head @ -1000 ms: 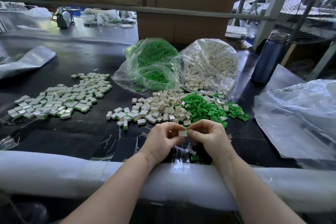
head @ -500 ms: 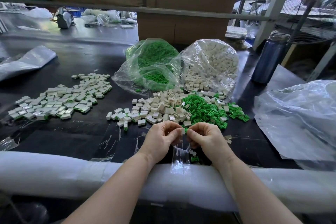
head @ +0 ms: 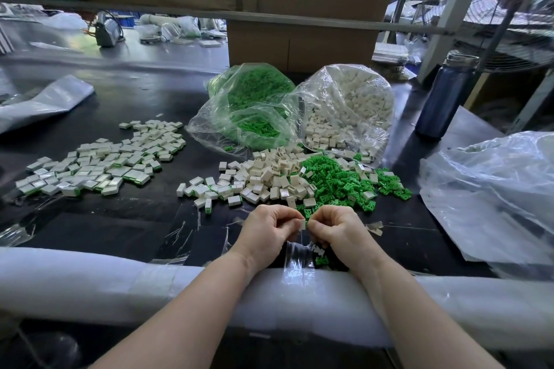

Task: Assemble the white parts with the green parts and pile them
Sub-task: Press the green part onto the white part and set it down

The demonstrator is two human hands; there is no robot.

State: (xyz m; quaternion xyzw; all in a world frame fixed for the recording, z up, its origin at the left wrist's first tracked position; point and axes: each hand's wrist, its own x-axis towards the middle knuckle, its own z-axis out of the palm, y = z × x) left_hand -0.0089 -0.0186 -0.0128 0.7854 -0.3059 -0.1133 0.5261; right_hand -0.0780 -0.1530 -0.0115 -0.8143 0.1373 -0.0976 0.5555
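My left hand (head: pixel 268 228) and my right hand (head: pixel 335 229) meet fingertip to fingertip near the table's front edge and together pinch one small white part (head: pixel 302 223); any green part in it is hidden by the fingers. Just beyond them lies a heap of loose white parts (head: pixel 266 177) beside a heap of loose green parts (head: pixel 338 180). A spread pile of assembled white-and-green pieces (head: pixel 102 163) lies at the left. Behind the heaps stand an open clear bag of green parts (head: pixel 254 105) and one of white parts (head: pixel 350 108).
A white foam roll (head: pixel 90 281) runs along the table's near edge under my forearms. A dark blue bottle (head: pixel 446 96) stands at the right rear, crumpled clear plastic (head: pixel 491 198) lies at the right, and a cardboard box (head: pixel 299 42) sits behind the bags.
Both hands have shifted slightly away from me towards the heaps, still pressed together on the white part. The green edge seen between the fingers earlier no longer shows.
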